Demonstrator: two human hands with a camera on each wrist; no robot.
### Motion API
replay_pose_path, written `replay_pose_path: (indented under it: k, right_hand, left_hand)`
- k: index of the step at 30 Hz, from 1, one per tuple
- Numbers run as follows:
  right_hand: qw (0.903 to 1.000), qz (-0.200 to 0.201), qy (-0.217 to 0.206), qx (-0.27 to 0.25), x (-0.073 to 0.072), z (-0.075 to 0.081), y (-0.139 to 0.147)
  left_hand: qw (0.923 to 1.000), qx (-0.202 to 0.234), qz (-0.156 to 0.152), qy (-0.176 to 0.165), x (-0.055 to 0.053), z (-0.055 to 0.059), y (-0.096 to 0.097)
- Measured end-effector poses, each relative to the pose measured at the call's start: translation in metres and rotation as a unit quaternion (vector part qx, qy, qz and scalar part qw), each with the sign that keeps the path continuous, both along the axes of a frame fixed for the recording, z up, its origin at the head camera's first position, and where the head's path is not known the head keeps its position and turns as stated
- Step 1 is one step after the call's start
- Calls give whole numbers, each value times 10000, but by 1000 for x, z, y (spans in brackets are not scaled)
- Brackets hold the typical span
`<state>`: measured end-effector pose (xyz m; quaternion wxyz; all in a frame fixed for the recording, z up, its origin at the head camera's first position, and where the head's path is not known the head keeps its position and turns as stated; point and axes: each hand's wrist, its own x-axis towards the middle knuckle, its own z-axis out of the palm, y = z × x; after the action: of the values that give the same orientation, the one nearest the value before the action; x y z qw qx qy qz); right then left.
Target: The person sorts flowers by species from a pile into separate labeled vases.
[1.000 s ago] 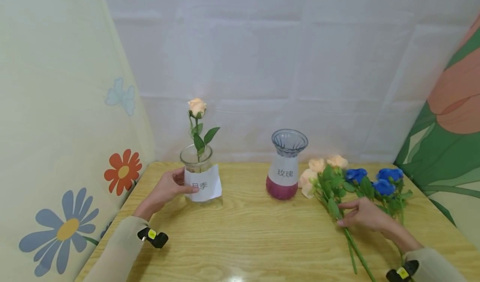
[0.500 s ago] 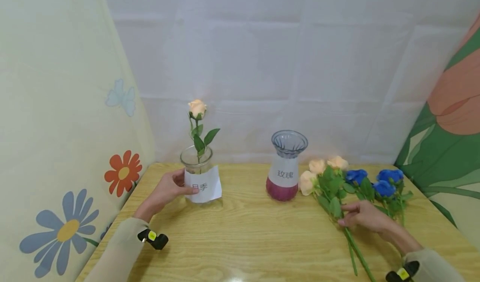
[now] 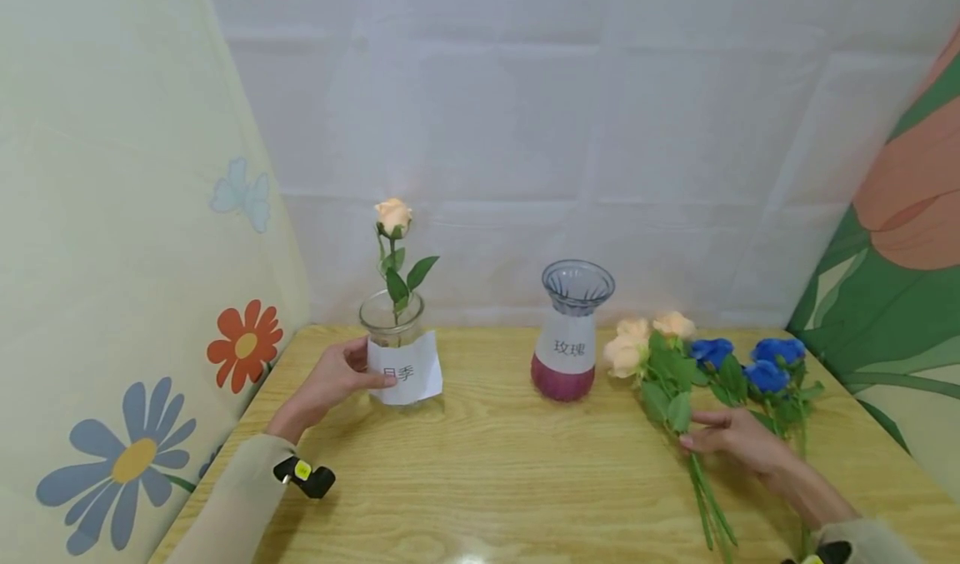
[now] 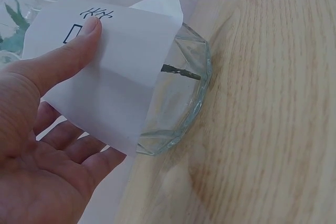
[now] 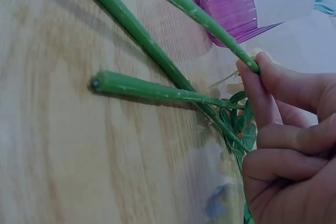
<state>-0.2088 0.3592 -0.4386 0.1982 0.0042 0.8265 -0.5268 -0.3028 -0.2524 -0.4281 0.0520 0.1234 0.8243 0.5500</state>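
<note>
My left hand (image 3: pixel 337 381) holds a clear glass vase (image 3: pixel 393 326) by its white paper label (image 4: pixel 115 72), thumb in front. One peach rose (image 3: pixel 393 216) stands upright in that vase; its dark stem shows through the glass base (image 4: pixel 181 95). Over at the right, my right hand (image 3: pixel 738 443) pinches a green stem (image 5: pixel 210 25) between thumb and forefinger. That stem belongs to a peach rose (image 3: pixel 624 356) among a bunch of peach roses. Two other stems (image 5: pixel 142 38) lie on the table beneath it.
A second vase (image 3: pixel 567 343), blue-rimmed with a purple base and white label, stands between the hands, just left of the peach blooms. Several blue roses (image 3: pixel 767 376) lie right of them. A white cloth (image 3: pixel 480 131) hangs behind the wooden table (image 3: pixel 480 464).
My right hand has moved slightly right and toward me. The peach rose it pinches has shifted, its bloom up and to the right. My left hand and the vase stay put.
</note>
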Motion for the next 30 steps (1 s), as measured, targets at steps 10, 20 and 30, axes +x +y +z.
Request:
replay_pose_path:
  k: [10, 20, 30]
  right_hand:
    - [9975, -624, -96, -323, 14, 3, -10]
    - [9914, -1140, -16, -638, 30, 10, -28]
    - [9771, -1814, 56, -1112, 43, 14, -57]
  left_hand:
    - [10000, 2, 4, 1, 1, 2, 0]
    - [10000, -34, 35, 3, 0, -1, -1]
    - [10000, -27, 87, -41, 0, 1, 1]
